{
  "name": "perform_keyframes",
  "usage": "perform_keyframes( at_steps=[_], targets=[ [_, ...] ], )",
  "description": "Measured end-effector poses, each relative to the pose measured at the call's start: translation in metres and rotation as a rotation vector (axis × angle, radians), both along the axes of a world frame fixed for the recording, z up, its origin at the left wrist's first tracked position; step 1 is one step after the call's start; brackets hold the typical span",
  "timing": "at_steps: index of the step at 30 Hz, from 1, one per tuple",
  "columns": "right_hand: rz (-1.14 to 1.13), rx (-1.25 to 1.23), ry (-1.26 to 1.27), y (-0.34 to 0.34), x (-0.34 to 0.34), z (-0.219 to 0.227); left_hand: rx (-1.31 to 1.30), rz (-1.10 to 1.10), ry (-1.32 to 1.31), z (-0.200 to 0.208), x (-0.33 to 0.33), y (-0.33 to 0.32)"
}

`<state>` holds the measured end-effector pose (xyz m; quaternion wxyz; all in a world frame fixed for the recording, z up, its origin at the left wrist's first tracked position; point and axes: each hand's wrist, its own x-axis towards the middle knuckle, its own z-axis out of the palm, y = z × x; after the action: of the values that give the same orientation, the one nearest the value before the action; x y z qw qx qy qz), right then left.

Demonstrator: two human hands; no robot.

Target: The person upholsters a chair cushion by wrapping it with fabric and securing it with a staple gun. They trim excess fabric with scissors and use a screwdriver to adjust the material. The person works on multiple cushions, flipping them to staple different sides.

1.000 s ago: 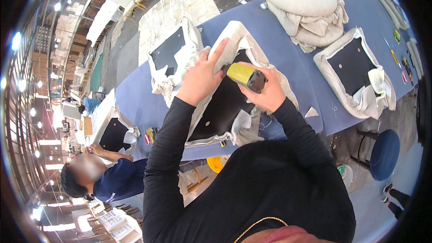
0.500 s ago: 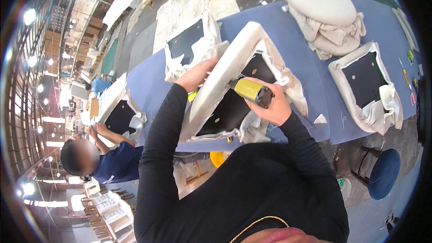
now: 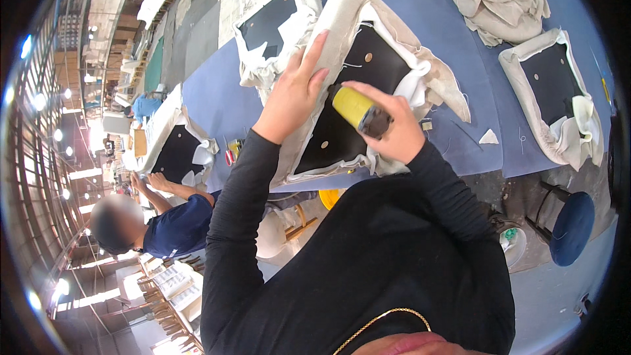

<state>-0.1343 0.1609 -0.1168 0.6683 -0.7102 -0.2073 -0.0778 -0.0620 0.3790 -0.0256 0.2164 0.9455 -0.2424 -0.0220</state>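
A seat cushion [image 3: 314,118] covered in beige fabric lies underside up on the table in front of me, its black backing [image 3: 371,59] showing. Loose fabric [image 3: 444,85] hangs off its right side. My left hand [image 3: 294,95] rests on the cushion's left padded edge, fingers stretched out and apart. In my right hand [image 3: 401,133] is a staple gun [image 3: 357,106] with a yellow body and black end cap. Its nose points at the inner side of the left edge, close to my left fingers; whether it touches is hard to see.
Similar cushions lie on the blue table [image 3: 470,118]: one behind [image 3: 269,23], one at right [image 3: 545,82]. Folded covers [image 3: 493,0] sit at the far right. Scissors [image 3: 231,152] lie at left. A co-worker [image 3: 172,227] handles another cushion. A blue stool [image 3: 570,231] stands at lower right.
My left hand has come from behind the cushion's left edge onto its top. The cushion now lies flatter. The staple gun stays in my right hand, along the same edge.
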Motion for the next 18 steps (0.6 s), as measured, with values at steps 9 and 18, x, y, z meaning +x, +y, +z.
perform_keyframes(
  at_steps=[9,18],
  targets=[
    [-0.15,-0.076,-0.184,-0.025,0.003,0.026,0.025,-0.014,-0.015,0.005,-0.004,-0.007],
    [-0.105,-0.038,-0.165,-0.023,0.01,0.024,0.042,0.017,0.026,0.01,-0.011,-0.018]
  ],
)
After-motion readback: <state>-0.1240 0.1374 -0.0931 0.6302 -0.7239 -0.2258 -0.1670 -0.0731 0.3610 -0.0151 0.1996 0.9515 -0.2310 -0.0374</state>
